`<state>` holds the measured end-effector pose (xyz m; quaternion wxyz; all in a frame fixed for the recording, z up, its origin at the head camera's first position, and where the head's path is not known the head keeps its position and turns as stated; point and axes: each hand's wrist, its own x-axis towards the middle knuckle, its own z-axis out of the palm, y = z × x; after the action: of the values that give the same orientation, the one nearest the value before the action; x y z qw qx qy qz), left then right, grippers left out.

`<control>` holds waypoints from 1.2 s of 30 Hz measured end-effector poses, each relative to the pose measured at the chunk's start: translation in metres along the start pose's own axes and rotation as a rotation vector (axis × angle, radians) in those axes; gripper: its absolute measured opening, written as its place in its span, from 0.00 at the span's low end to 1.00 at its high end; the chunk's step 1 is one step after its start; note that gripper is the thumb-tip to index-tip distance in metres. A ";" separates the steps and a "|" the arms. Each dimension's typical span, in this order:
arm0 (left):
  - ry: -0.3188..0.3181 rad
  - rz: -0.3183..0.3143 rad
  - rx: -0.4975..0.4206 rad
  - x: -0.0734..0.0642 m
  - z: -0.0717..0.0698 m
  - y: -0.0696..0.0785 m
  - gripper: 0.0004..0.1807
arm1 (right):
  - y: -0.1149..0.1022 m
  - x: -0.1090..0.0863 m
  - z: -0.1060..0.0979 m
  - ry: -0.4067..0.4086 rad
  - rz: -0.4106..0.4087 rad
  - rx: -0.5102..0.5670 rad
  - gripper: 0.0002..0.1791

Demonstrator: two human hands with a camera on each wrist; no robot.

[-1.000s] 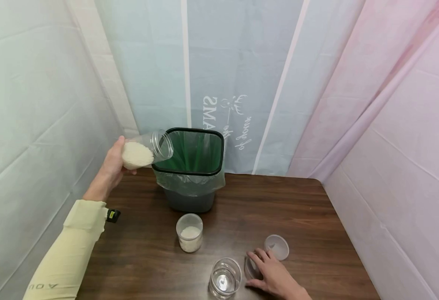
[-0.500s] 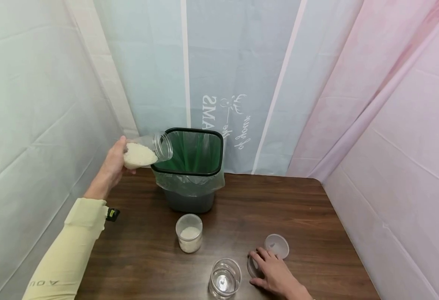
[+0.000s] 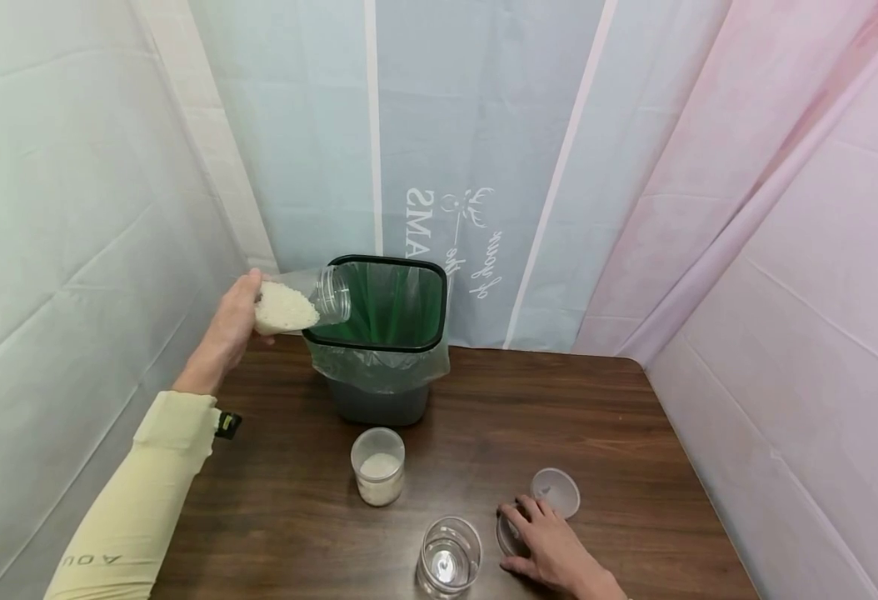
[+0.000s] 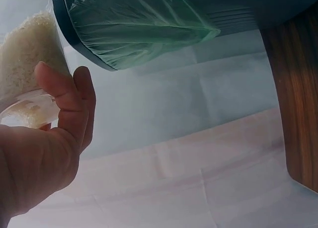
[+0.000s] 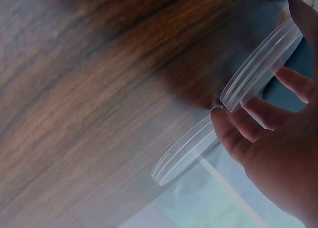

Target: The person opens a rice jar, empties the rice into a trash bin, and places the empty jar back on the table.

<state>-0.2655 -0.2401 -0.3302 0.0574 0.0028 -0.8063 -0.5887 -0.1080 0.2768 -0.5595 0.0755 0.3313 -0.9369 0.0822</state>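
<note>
At the left of the bin, I have the left hand gripping a clear jar, which lies almost level in the air with its mouth over the left part of the bin's rim. White rice is heaped inside toward the base, and I see none of it falling. I judge that the step in hand is to tip this jar for emptying it into the bin; the next move, I think, calls for raising the base more, slowly, with the mouth kept inside the rim. The bin stands upright, its greenish liner folded over the rim.

Just before the bin, on its near side, stands a cup partly filled with rice. Farther out, to the near right of the bin, is an open glass; because of reflections I cannot surely tell whether something is in it. More to the right of the bin, the first lid lies flat, and my right hand is spread wide over it, touching it. The second lid is just beside.

The table under the bin is of dark brown wood grain. A pale cloth wall hangs left of the bin, a blue-grey curtain with mirrored letters behind it, and a pinkish cloth at its right.
</note>
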 end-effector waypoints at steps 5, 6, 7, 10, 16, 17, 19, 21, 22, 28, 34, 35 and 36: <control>0.020 0.007 0.023 -0.001 0.003 0.006 0.36 | 0.002 -0.001 -0.003 0.017 -0.027 -0.025 0.41; 0.023 0.010 0.033 -0.002 0.003 0.008 0.36 | 0.002 -0.001 -0.003 0.017 -0.029 -0.028 0.41; 0.025 0.013 0.043 -0.002 0.004 0.009 0.36 | 0.002 -0.001 -0.004 0.014 -0.032 -0.026 0.41; 0.027 0.013 0.076 -0.002 0.005 0.011 0.36 | 0.002 0.000 -0.007 0.014 -0.056 -0.041 0.40; 0.013 -0.009 0.109 -0.001 0.003 0.012 0.37 | 0.001 0.004 -0.012 -0.002 -0.095 -0.075 0.39; 0.011 -0.009 0.118 -0.002 0.003 0.012 0.37 | 0.001 0.005 -0.012 -0.002 -0.100 -0.078 0.39; 0.011 -0.013 0.137 -0.002 0.004 0.014 0.38 | 0.001 0.006 -0.012 0.006 -0.109 -0.085 0.38; 0.014 -0.014 0.158 -0.002 0.004 0.016 0.40 | 0.002 0.006 -0.012 0.022 -0.121 -0.086 0.38; 0.016 -0.014 0.172 -0.003 0.004 0.016 0.40 | 0.002 0.006 -0.012 0.030 -0.127 -0.085 0.37; 0.030 0.001 0.214 -0.003 0.008 0.018 0.40 | 0.002 0.008 -0.014 0.058 -0.154 -0.068 0.34; 0.051 0.028 0.237 -0.002 0.010 0.019 0.40 | 0.004 0.015 -0.018 0.049 -0.163 -0.053 0.29; 0.054 0.034 0.241 -0.002 0.011 0.019 0.40 | 0.004 0.016 -0.019 0.047 -0.163 -0.051 0.29; 0.055 0.040 0.244 -0.002 0.011 0.020 0.40 | 0.004 0.017 -0.019 0.043 -0.161 -0.048 0.28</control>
<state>-0.2638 -0.2235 -0.3150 0.0905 0.0099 -0.8700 -0.4845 -0.1220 0.2739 -0.5377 0.1100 0.4020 -0.9070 0.0604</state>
